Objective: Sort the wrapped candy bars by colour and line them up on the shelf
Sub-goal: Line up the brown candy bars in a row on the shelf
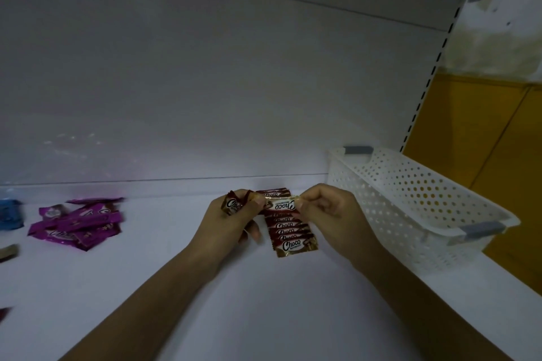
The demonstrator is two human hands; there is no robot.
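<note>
**Brown bar held over the brown row**

The left hand (231, 220) and right hand (328, 211) meet over the far middle of the white shelf (176, 287). Between them hangs a brown and gold foil-wrapped candy bar (280, 204), crosswise, its white "Choco" lettering upside down. The right hand's thumb and fingertips pinch its right end. The left hand's thumb meets its left end, while the left fingers curl round a second brown bar (233, 205).

Just beneath lies a row of matching brown bars (289, 233), overlapping like tiles from far to near, the nearest showing its full label. Well to the left sits a loose pile of purple foil wrappers (79, 223), with blue wrappers (10, 214) at the left edge. A white perforated plastic basket (410, 208) with grey handles stands on the right.
</note>
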